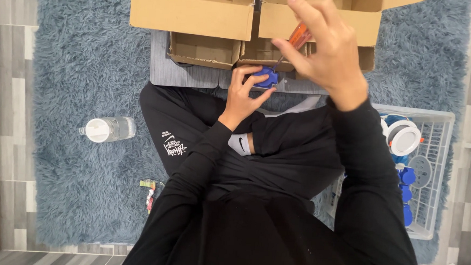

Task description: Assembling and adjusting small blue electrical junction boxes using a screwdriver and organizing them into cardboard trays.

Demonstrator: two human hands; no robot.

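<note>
Blue shag rug (83,60) fills the left of the frame, with a clear plastic bottle (108,129) lying on its side at middle left and a small crumpled wrapper (149,193) below it, both well apart from the hands.

Near the centre, the left hand (244,95) pinches a small blue plastic part (266,77) between thumb and fingertips, its grip closed on that piece. The part sits low on the grey surface (185,73) at upper centre, just in front of the open cardboard boxes (193,12) that line the top edge. It looks squarish with lobed corners, solid blue; its finer detail is too small to tell.

Just right of that, the right hand (326,48) is raised, fingers curled tight around the orange handle of a screwdriver (298,38), whose thin shaft slants down-left to the blue part. Box flaps crowd close above and behind both hands, so room is tight there; below them the crossed legs in black trousers lie near.

At the right edge a white wire basket (436,175) rests on the rug, holding more blue parts and round white-and-blue fittings.
</note>
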